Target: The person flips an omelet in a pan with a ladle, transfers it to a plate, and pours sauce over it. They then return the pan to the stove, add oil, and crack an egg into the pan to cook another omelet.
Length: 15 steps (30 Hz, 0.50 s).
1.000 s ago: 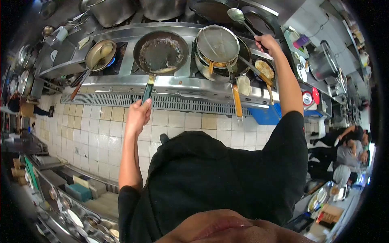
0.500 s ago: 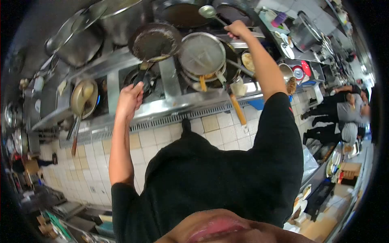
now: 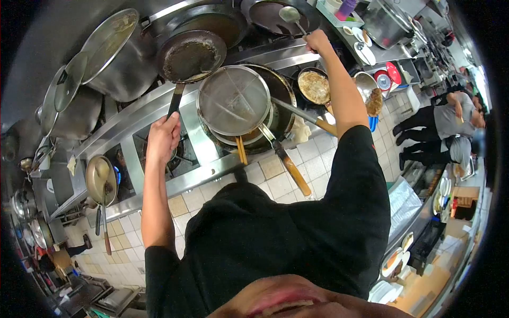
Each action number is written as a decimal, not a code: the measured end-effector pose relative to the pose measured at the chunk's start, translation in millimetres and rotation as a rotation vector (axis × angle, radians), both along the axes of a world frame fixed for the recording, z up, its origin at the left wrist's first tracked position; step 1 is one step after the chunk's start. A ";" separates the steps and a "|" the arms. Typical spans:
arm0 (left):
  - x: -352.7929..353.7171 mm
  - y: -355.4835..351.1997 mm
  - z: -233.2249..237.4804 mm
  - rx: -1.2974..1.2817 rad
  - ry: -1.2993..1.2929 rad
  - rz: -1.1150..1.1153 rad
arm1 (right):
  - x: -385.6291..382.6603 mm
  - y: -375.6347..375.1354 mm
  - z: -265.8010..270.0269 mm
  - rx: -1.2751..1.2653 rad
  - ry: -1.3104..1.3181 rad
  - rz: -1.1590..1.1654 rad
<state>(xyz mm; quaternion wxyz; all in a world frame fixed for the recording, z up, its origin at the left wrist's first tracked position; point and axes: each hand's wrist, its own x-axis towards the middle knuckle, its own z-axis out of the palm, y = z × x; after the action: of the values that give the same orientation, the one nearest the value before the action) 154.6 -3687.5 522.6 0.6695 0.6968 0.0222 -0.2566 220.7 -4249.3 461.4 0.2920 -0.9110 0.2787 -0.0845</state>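
My left hand is closed round the black handle of a frying pan, which is tilted over the back of the stove and has an oily, worn inside. My right hand grips the handle of a ladle, whose bowl overlaps a dark pan at the back. Between my arms a round mesh strainer with a wooden handle rests over a large wok. Chopsticks stick out below the strainer's rim.
A small pan with a browned flat food sits right of the wok. At left, a pan stands by a blue flame, with tall pots behind. A red-rimmed container is at right. People stand at far right.
My left hand has moved the frying pan farther toward the back of the stove. The ladle stays in my right hand, its bowl shifted slightly right in view. The camera view has shifted too.
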 end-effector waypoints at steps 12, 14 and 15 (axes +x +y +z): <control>77.8 -84.9 -20.7 -0.040 0.011 -0.194 | 7.0 0.7 -7.3 0.443 0.002 -0.156; 88.8 -99.5 -21.3 -0.039 -0.010 -0.224 | -3.4 10.7 10.6 0.594 -0.046 -0.157; 95.2 -107.0 -24.4 -0.029 -0.036 -0.242 | -6.4 12.0 17.6 0.667 -0.071 -0.158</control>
<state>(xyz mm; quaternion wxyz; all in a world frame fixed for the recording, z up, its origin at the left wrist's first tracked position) 249.8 -3794.5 498.2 0.6441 0.6890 -0.0779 -0.3230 214.3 -4237.2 479.0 0.5757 -0.7376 0.3503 -0.0426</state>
